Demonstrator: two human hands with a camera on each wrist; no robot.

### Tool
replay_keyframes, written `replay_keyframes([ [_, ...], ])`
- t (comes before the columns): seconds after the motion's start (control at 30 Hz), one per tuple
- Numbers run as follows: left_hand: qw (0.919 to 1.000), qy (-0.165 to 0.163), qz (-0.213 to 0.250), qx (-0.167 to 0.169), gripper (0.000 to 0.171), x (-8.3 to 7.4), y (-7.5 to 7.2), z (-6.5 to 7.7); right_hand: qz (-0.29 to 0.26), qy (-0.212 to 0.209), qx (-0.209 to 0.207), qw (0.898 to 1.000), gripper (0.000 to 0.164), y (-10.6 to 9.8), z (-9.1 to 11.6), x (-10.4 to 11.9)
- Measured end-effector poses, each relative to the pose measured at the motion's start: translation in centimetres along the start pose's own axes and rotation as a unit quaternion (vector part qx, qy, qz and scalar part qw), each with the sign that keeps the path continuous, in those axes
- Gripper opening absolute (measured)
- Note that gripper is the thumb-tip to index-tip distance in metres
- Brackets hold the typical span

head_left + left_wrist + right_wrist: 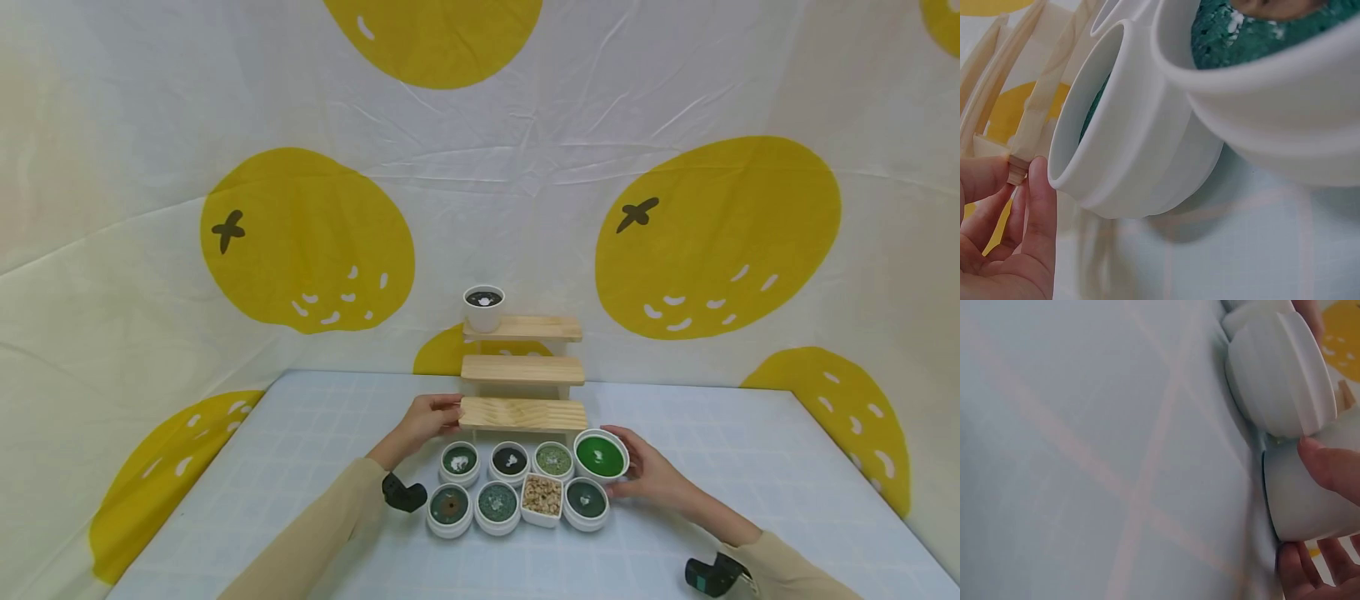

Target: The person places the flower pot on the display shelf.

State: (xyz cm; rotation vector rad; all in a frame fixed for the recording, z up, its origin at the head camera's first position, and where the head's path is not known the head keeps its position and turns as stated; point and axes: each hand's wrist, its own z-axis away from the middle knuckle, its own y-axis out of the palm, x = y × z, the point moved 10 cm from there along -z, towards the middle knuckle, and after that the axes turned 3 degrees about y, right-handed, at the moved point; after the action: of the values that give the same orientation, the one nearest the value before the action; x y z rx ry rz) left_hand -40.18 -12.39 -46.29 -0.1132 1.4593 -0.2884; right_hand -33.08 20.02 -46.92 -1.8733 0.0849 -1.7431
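Note:
My left hand [422,425] is at the left end of a three-step wooden stand [523,413]. Its thumb and fingers pinch the end of the lowest board [1021,164], as the left wrist view shows. On the right, my right hand [654,472] holds a white cup [601,456] filled with bright green. In the right wrist view, thumb and fingers lie on opposite sides of that cup [1307,494]. A white cup with a dark top [483,310] stands on the left end of the top step.
In front of the stand, several white pots are packed in two rows, including a dark-topped pot [510,462] and a brown-centred pot [449,509]. Among them sits a square white dish of tan bits [542,497]. A fruit-print cloth [510,208] hangs behind the pale checked table [300,450].

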Motion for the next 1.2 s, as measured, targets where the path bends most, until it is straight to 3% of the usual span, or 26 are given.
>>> replay_keyframes([
  [0.63,1.0,-0.01,-0.003,-0.001,0.039,-0.03,-0.03,0.33,0.019,-0.003,-0.02,1.0,0.088,0.33,-0.34,0.64],
  [0.93,0.9999,-0.008,0.0,-0.007,0.038,-0.01,0.04,0.16,-0.009,0.011,-0.029,0.999,0.089,0.23,-0.36,0.32],
  [1.2,0.9999,-0.004,0.009,-0.008,0.037,0.14,-0.04,-0.04,0.003,0.032,-0.042,0.999,0.087,0.11,-0.02,0.24],
])
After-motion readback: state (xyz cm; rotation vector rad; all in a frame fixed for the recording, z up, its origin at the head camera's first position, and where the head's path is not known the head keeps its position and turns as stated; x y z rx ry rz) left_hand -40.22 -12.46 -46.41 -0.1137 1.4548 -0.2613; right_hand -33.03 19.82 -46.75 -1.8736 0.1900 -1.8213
